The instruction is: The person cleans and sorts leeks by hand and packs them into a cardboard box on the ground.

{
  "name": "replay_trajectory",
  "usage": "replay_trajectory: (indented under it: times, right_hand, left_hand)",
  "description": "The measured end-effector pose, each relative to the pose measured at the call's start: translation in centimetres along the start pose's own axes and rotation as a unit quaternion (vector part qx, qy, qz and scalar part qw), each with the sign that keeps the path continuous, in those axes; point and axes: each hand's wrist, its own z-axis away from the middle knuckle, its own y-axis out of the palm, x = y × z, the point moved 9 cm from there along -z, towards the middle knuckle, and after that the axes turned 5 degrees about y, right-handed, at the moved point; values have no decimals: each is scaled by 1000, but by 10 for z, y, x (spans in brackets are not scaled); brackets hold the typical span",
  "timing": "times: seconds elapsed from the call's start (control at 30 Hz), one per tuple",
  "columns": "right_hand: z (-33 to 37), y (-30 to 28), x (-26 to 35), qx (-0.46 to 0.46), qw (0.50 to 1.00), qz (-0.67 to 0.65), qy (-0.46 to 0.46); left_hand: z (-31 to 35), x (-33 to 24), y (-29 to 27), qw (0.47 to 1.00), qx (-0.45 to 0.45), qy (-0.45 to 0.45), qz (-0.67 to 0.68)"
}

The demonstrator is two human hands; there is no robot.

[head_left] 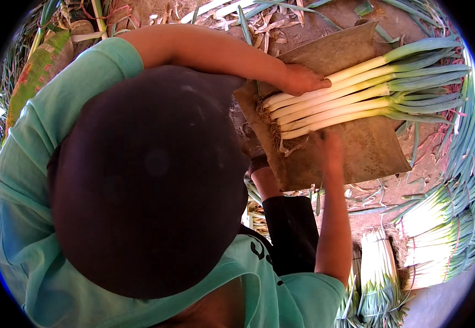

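Observation:
A row of several leeks [330,104] lies side by side on a brown sheet [368,147]. Their roots point left and their blue-green leaves spread to the right. My left hand [303,80] comes round from the upper left and closes on the farthest stalks, its thumb resting on top. Just below the nearest stalk, by the white part, is my right hand [330,146]. Motion smears its fingers, so I cannot make out whether they grip anything. Loose rootlets hang at the leeks' root ends.
Tied leek bundles [379,262] stand at the lower right, with more bundles [440,235] stacked beside them. Long leaves [464,131] line the right edge. Dry scraps [273,27] litter the ground beyond the sheet. A large dark rounded shape [144,180] fills the left centre.

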Motion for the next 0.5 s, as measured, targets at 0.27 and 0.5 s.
replay_trajectory:
  times: [0.27, 0.5]
  right_hand:
    - [-14, 193, -65, 9, 887, -418, 195]
    - [7, 152, -33, 69, 972, -200, 100]
  left_hand:
    - [-7, -7, 2, 1000, 13, -11, -13]
    - [-5, -5, 2, 998, 44, -41, -23]
